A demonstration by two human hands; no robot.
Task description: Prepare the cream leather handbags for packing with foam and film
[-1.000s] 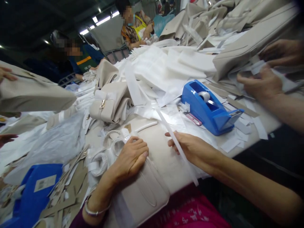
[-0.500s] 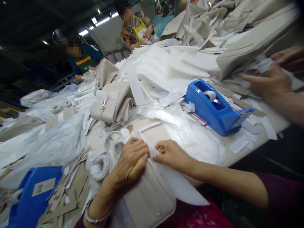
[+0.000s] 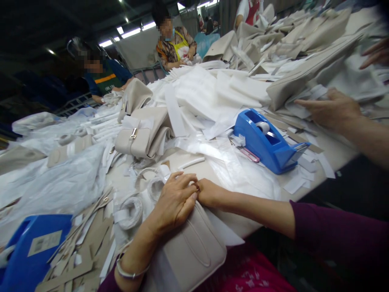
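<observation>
A beige handbag (image 3: pixel 197 251) lies tilted at the table's front edge, by my lap. My left hand (image 3: pixel 178 200) wraps over its upper end, fingers bent around it. Against those fingertips, my right hand (image 3: pixel 211 194) is closed at the bag's top edge; its own fingertips are hidden. From under the right hand a white sheet (image 3: pixel 223 229) runs along the bag's right side, ending in a point. Left of my left hand are plastic-wrapped rolls, one a clear ring (image 3: pixel 130 213) with a white band.
A blue tape dispenser (image 3: pixel 267 142) stands at right, beside a pink cutter (image 3: pixel 249 154). Another blue dispenser (image 3: pixel 36 247) is at lower left, near beige strips (image 3: pixel 85 247). Beyond lie a buckled bag (image 3: pixel 132 142) and white sheets (image 3: pixel 200 89). A co-worker's hand (image 3: pixel 337 107) reaches in from the right.
My right hand has moved left against my left hand, and less of the white sheet shows beside the bag. My left hand has shifted slightly. The co-worker's hands at right have moved apart.
</observation>
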